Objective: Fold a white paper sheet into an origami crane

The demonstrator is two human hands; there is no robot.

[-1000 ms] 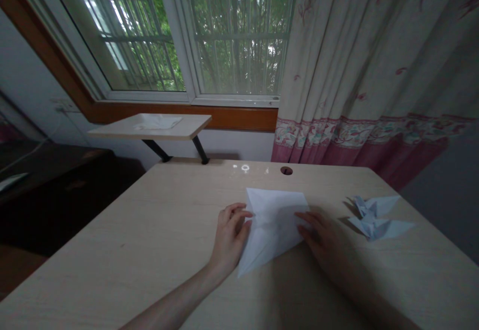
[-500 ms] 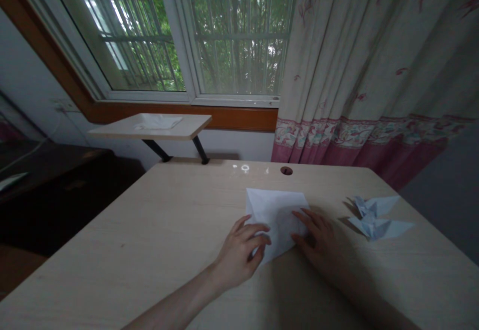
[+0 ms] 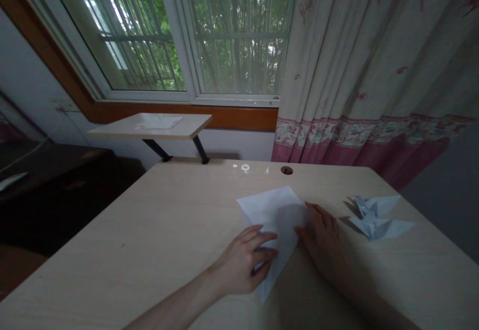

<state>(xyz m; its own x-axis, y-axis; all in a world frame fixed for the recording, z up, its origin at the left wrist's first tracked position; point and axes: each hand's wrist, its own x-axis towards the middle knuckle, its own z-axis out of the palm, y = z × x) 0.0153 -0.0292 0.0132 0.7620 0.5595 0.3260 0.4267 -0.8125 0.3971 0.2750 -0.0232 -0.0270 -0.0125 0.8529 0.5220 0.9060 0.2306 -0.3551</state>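
Note:
A folded sheet of white paper (image 3: pixel 282 213) lies at a slant on the light wooden table, one corner pointing towards me. On its left part rests my left hand (image 3: pixel 249 257), fingers slightly bent and apart on top of the paper. My right hand (image 3: pixel 324 235) has the right edge between its thumb and fingers; the part under the fingers is hidden. To the right of that hand sit two folded paper cranes (image 3: pixel 377 218), close together with wings spread.
The table (image 3: pixel 168 220) has a round cable hole (image 3: pixel 286 170) near its back edge. A small raised shelf (image 3: pixel 190 125) at the back left carries a crumpled white tissue (image 3: pixel 159 121). Behind are a barred window and a patterned curtain (image 3: pixel 337 95).
The paper has turned clockwise on the table, its near corner now closer to me. My left hand has shifted slightly right and nearer; my right hand has moved slightly right, around the edge.

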